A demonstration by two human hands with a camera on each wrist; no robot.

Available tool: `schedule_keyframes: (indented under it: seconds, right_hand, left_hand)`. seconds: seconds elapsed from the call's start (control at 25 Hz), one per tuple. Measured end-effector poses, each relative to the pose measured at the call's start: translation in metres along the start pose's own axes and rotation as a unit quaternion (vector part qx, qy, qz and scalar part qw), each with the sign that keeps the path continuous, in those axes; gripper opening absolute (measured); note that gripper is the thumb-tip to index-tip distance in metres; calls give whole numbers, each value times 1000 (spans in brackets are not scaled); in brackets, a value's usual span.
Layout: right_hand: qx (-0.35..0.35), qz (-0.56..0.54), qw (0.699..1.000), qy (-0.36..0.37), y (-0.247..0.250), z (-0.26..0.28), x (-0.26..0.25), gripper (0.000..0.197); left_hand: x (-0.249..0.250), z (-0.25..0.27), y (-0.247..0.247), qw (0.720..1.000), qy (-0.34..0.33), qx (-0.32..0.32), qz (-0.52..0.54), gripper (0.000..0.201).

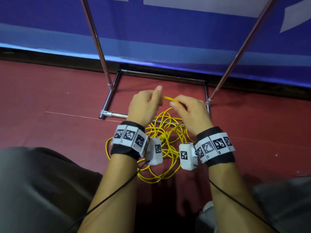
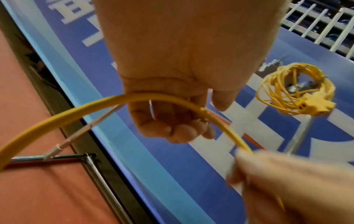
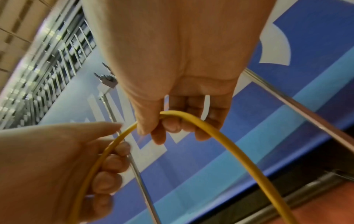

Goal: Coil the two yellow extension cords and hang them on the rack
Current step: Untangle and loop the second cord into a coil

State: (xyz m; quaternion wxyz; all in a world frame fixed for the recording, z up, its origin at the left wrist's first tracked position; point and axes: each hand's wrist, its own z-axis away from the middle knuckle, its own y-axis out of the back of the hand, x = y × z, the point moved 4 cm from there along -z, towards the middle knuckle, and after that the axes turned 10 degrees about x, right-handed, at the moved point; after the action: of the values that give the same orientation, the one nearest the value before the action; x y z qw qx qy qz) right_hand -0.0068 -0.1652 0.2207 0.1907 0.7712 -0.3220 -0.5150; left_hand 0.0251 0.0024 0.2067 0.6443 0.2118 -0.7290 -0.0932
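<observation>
One yellow extension cord lies as a loose tangle on the red floor between my forearms. A strand of it rises to my hands. My left hand has its fingers curled round the strand, thumb up. Just to the right, my right hand pinches the same strand between thumb and fingers. The second yellow cord hangs coiled at the top of a rack upright, its socket block dangling in front.
The chrome rack has two slanting uprights and a rectangular base on the floor right behind my hands. A blue banner wall stands behind it. My knees fill the lower corners of the head view.
</observation>
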Motion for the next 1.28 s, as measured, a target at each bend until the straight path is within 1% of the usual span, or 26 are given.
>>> schedule_keyframes:
  seconds: [0.08,0.12,0.16,0.24,0.32,0.36,0.4,0.48,0.52,0.56,0.6,0.64,0.68,0.76,0.84,0.88,0.96,1.0,1.08,1.12,1.16,1.2,1.28]
  right_hand:
    - [17,-2,1000,15,4,-4,-9,17]
    - [14,-6,1000,9,4,-5,-8,16]
    - [0,-7,1000,-4,1,-4,-3,14]
    - [-43,-4,998,-44,-13,4,16,11]
    - [-79,-13,992,-93,-29,17,38,11]
    - [-84,-17,991,-106,-34,22,46,12]
    - [-77,-18,991,-110,-35,24,52,11]
    - [-36,-16,994,-101,-27,21,55,13]
    - [-14,-15,996,-91,-20,16,51,15]
    - [5,-17,997,-73,-13,11,43,15]
    - [18,-19,999,-44,-8,5,31,14]
    - [28,-20,999,-7,-3,0,17,13]
    - [38,-19,999,29,2,-4,2,13]
    - [67,-14,995,78,10,-10,-19,13]
    - [87,-25,993,79,15,-14,-23,12]
    - [77,-37,994,63,15,-13,-20,11]
    - [33,-61,997,24,5,-8,-8,10]
    - [9,-76,997,3,-4,-4,1,9]
    - [-34,-73,995,-54,-23,6,24,9]
    - [-46,-50,995,-79,-29,11,36,11]
    - [-50,-32,994,-96,-33,16,46,13]
    - [-47,-26,993,-105,-34,19,53,11]
    - [-38,-21,995,-92,-32,19,53,9]
  left_hand:
    - [13,7,-7,999,-50,3,4,65]
    - [18,7,-7,997,-59,11,43,64]
    - [23,7,-4,993,-60,22,100,61]
    - [33,2,7,975,-58,49,210,53]
    - [36,-2,18,963,-60,85,250,49]
    - [33,-3,21,962,-61,99,249,48]
    - [25,-5,24,963,-43,118,237,48]
    - [5,-12,33,972,23,137,187,47]
    - [-7,-17,38,980,55,136,137,43]
    - [-15,-19,42,986,81,133,61,37]
    - [-18,-18,44,987,92,130,-19,36]
    - [-15,-15,41,988,78,119,-65,40]
    - [-9,-12,32,992,50,93,-63,45]
    - [11,-3,8,999,11,26,17,53]
    - [21,0,-4,995,-23,19,92,54]
    - [25,0,-6,993,-35,24,109,54]
    - [35,4,-4,989,-54,30,135,55]
    - [39,5,0,983,-56,44,168,54]
    - [43,2,12,960,-19,89,264,53]
    - [40,-2,17,952,-2,112,286,54]
    - [34,-5,24,952,6,128,276,55]
    - [26,-9,31,960,16,143,242,55]
    - [5,-11,42,981,40,158,101,55]
